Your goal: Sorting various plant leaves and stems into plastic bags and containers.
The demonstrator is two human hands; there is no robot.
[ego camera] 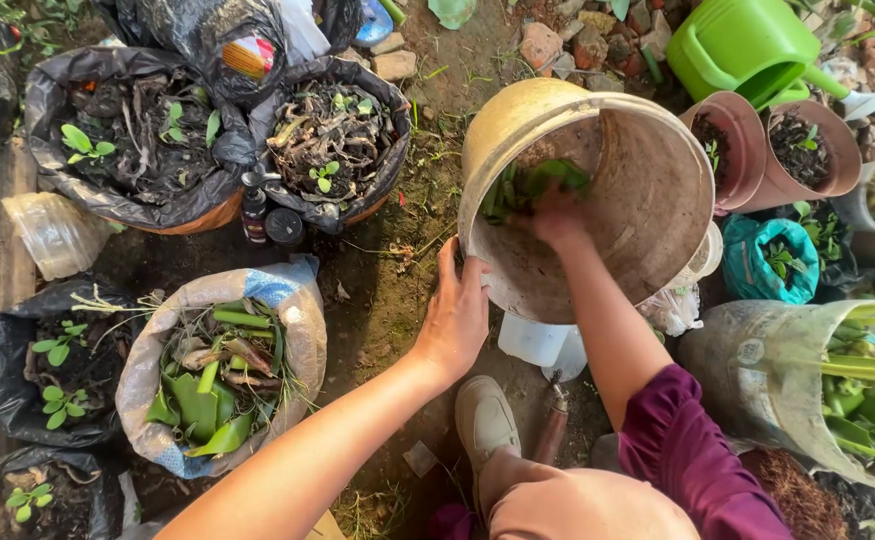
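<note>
Nearest the camera are a bent knee in tan cloth and a pale shoe planted on bare dirt ground. Both forearms reach away from the body toward a large tan bucket, which is tipped on its side with its open mouth facing the person and its long axis running away and slightly upward in the view.

The left hand lies flat against the near left rim of the bucket, fingers pressed together and extended along the edge, steadying it. The right hand, on an arm with a purple sleeve, is deep inside the bucket and is the nearer of the two to the green leaves at the back of the bucket. Its fingers curl down among the leaves; whether they close on any cannot be told.

Left of the arms, a woven sack holds cut green stalks and dry roots. Beyond it, two pots lined with black plastic hold dark soil, dead stems and small seedlings. On the right, a teal bag holds a small plant, and two brown pots hold soil. Farthest off stands a green watering can beside rubble.
</note>
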